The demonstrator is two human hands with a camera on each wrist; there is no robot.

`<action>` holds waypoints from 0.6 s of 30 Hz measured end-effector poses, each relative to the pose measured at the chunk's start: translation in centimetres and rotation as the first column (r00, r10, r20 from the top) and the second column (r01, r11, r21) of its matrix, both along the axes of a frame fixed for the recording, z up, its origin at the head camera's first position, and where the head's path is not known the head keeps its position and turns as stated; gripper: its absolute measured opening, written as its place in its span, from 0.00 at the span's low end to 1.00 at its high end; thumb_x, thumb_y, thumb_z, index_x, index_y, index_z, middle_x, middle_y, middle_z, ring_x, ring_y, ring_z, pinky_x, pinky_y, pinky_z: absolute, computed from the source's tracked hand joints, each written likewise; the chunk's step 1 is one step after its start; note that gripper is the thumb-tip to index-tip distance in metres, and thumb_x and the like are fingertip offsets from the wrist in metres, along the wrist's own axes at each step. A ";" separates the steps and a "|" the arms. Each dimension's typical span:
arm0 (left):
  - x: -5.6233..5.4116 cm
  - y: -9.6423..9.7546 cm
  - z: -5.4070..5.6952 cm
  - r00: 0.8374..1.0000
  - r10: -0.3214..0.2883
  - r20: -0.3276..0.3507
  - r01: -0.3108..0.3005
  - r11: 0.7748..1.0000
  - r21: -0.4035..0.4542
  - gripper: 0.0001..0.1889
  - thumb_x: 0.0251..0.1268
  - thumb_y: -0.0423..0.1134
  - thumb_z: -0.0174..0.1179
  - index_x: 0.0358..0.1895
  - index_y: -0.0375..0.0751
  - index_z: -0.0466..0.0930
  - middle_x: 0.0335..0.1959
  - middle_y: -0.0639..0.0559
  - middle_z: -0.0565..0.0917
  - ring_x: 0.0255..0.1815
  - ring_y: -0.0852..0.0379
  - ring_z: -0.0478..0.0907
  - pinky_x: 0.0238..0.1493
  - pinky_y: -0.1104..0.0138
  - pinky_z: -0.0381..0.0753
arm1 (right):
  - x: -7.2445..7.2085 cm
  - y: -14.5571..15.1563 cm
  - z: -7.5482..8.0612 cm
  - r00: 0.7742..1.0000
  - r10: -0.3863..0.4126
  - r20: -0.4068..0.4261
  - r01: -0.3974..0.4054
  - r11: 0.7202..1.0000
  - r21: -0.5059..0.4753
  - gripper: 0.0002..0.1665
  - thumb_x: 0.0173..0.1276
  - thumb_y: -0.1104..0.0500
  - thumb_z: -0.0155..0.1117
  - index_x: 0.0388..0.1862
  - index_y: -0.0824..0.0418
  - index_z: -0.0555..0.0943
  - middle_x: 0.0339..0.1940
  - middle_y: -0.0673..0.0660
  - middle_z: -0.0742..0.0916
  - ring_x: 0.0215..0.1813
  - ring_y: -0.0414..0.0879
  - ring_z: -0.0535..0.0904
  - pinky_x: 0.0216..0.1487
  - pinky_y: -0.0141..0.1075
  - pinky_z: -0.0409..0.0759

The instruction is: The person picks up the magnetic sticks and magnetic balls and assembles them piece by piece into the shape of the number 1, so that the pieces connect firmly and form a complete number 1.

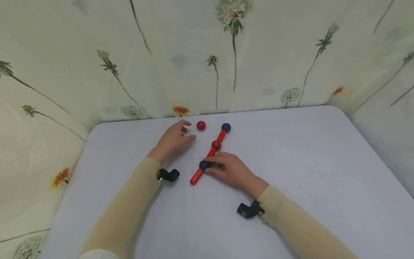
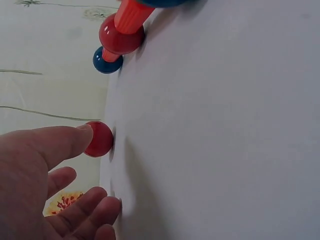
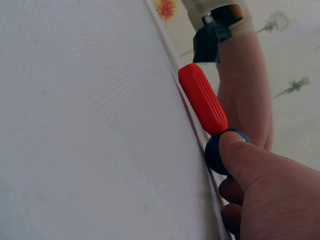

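A row of red rods and balls runs slantwise over the white table in the head view. My right hand (image 1: 231, 169) pinches its near blue ball (image 1: 203, 165) between thumb and fingers. From that ball a red rod (image 3: 202, 98) sticks out at the near end. Farther along come a dark red ball (image 1: 216, 145), another red rod (image 1: 221, 136) and a blue ball (image 1: 226, 127) at the far end. Beside a loose red ball (image 1: 201, 125) is my left hand (image 1: 175, 138), fingers spread and holding nothing. In the left wrist view its thumb overlaps the loose ball (image 2: 101, 139).
The white table (image 1: 307, 162) reaches back to a curtain (image 1: 181, 72) printed with dandelions. Both sleeves carry a small black wrist camera, the left one (image 1: 169, 175) and the right one (image 1: 248, 210) close over the table.
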State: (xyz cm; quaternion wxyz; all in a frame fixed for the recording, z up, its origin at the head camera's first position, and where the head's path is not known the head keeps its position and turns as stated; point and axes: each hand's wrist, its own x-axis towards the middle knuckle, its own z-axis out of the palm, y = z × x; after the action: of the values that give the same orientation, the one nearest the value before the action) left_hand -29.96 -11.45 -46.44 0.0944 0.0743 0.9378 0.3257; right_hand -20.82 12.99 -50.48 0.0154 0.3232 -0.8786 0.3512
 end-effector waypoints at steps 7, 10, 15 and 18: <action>-2.0 1.6 0.0 0.999 -0.053 0.008 0.053 0.998 -0.032 0.33 0.63 0.55 0.65 0.69 0.51 0.68 0.59 0.46 0.77 0.60 0.49 0.72 0.60 0.53 0.72 | 0.2 0.2 -0.1 1.000 0.010 0.020 -0.010 1.000 0.008 0.23 0.64 0.47 0.72 0.58 0.45 0.83 0.47 0.40 0.82 0.45 0.34 0.76 0.46 0.31 0.78; -2.7 2.1 0.0 0.996 -0.084 -0.011 0.083 0.995 -0.054 0.34 0.63 0.57 0.64 0.70 0.52 0.67 0.61 0.46 0.76 0.62 0.49 0.71 0.61 0.52 0.72 | 0.2 0.2 -0.1 1.000 0.010 0.023 -0.011 1.000 0.007 0.23 0.64 0.47 0.72 0.58 0.45 0.83 0.47 0.40 0.82 0.46 0.33 0.76 0.46 0.31 0.78; -3.3 2.7 -0.2 0.992 -0.114 -0.049 0.109 0.990 -0.093 0.33 0.64 0.58 0.63 0.71 0.54 0.69 0.62 0.47 0.75 0.62 0.50 0.70 0.62 0.53 0.71 | 0.0 0.2 -0.2 1.000 0.016 0.014 -0.016 1.000 0.003 0.23 0.64 0.47 0.72 0.59 0.44 0.83 0.46 0.39 0.82 0.44 0.33 0.75 0.45 0.30 0.78; -3.5 3.0 -0.4 0.989 -0.131 -0.069 0.124 0.987 -0.100 0.33 0.64 0.58 0.64 0.70 0.53 0.70 0.60 0.48 0.76 0.61 0.52 0.71 0.62 0.54 0.71 | 0.0 0.3 -0.1 1.000 0.014 0.009 -0.014 1.000 0.007 0.23 0.64 0.47 0.72 0.59 0.44 0.83 0.46 0.39 0.82 0.44 0.33 0.75 0.44 0.30 0.78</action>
State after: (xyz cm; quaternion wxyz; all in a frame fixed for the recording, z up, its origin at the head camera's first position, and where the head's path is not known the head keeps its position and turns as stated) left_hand -33.43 -8.45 -46.79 0.0832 0.1418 0.9485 0.2706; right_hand -20.78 13.30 -50.62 0.0079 0.3280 -0.8776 0.3497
